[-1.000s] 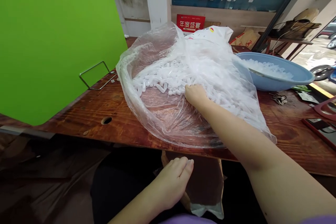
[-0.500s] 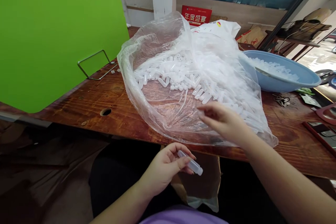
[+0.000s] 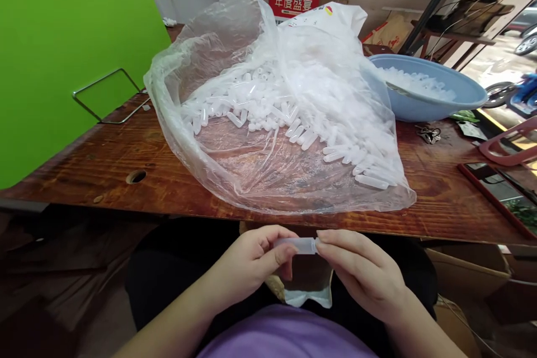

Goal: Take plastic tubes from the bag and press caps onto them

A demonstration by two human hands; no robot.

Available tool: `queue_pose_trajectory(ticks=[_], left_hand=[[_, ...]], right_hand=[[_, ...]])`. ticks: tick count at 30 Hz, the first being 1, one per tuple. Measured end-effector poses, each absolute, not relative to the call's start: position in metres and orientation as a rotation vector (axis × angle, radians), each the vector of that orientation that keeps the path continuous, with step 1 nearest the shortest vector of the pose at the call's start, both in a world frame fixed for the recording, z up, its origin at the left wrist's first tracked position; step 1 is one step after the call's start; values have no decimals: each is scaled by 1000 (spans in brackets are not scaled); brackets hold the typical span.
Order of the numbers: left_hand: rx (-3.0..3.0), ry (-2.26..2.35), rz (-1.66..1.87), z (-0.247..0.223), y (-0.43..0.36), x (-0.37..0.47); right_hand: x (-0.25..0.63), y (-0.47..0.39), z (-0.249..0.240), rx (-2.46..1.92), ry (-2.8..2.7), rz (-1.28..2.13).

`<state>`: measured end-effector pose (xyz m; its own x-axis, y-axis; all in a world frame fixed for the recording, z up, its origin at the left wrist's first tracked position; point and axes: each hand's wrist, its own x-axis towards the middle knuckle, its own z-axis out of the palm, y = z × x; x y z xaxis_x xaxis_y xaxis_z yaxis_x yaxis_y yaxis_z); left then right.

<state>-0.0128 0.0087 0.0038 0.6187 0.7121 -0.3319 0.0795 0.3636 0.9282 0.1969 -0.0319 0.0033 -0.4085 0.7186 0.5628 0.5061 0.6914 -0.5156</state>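
My left hand (image 3: 268, 254) is closed around a small translucent plastic tube (image 3: 305, 245), held level over my lap just in front of the table edge. My right hand (image 3: 363, 265) has its fingers pressed together at the tube's narrow neck end. Whatever those fingertips pinch, if anything, is hidden. Beyond both hands, a clear plastic bag (image 3: 251, 173) lies wide-mouthed on the table. Inside it is a heap of similar white tubes (image 3: 302, 135) and small round white pieces (image 3: 262, 120).
A blue basin (image 3: 436, 103) of white pieces stands right of the bag. Keys (image 3: 428, 133) and a red-edged phone-like device (image 3: 499, 196) lie on the wooden table (image 3: 96, 162). At left rises a green panel (image 3: 62, 39) near a metal wire stand (image 3: 109, 95). Below my hands is an open-topped box (image 3: 310, 279).
My right hand has come down from the bag's mouth to the tube's neck end. My left hand has turned the tube from slanted to level. The view has shifted.
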Motion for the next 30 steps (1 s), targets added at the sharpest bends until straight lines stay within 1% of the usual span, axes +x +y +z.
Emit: queue_pose_trajectory(ticks=[3,7,12,15,18,20,23,26,28,30], left_hand=[[1337,791,309,9,11,-16],[1589,794,197,21,16,-19],[1706,768,58,29,19,-21],[1841,815,77,25,18,-19],[1995,868,97,18,14,-17],[2070,858,83,15,12,-16],[2120,867,90,12,11,-16],[2114,927,150,12,14,-18],[2111,906,157,13,16,-19],[2123,858,142,14,16,-18]], right_hand=[[206,-34,5,-879,-2219,306],[206,-31,6,-921,-2210,443],[200,-25,9,-925,-2171,598],[195,-23,9,-1048,-2108,742],[187,-23,4,-1266,-1988,998],[183,-25,-1,-1420,-1905,1087],[181,-29,-10,-1533,-1879,1005],[184,-35,-15,-1397,-1836,940],[186,-38,-14,-1265,-1896,871],[186,-40,-11,-1230,-1992,772]])
